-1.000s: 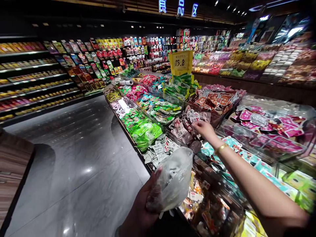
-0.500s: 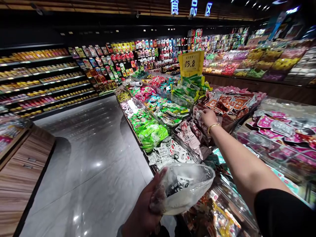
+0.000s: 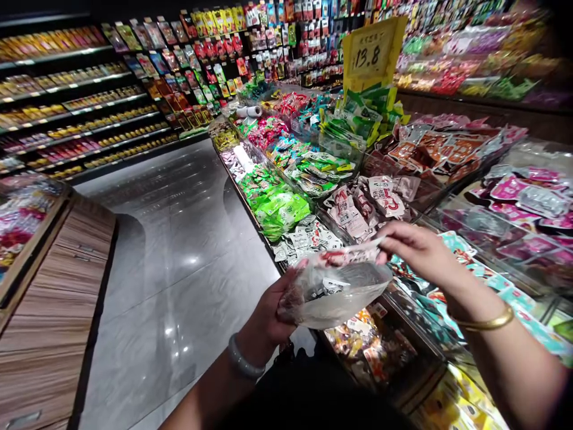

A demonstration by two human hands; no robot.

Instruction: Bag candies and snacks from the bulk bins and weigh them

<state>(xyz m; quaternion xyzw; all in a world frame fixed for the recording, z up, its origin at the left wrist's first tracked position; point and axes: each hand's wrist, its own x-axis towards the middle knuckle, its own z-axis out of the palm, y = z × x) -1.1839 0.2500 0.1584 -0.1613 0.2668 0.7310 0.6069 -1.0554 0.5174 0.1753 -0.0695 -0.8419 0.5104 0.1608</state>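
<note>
We find a pale snack packet (image 3: 351,255) at the far rim of an open plastic bag (image 3: 335,312), one end clamped in the fingers of the right hand (image 3: 414,254); whether it touches the bag, we cannot tell. The left hand (image 3: 271,310) has its fingers clamped on the bag's side. A white packet (image 3: 333,285) lies inside. Beyond, we note green packets (image 3: 284,209) and a yellow sign (image 3: 371,57) reading 13.8.

A shop, evidently a snack section: wrapped snacks (image 3: 347,214) lie sorted by kind in clear-walled bins (image 3: 483,224), a yellow price sign (image 3: 371,58) reading 13.8 stands among them, stocked shelves (image 3: 54,58) line the far left, and packets (image 3: 219,24) hang along the far wall.
</note>
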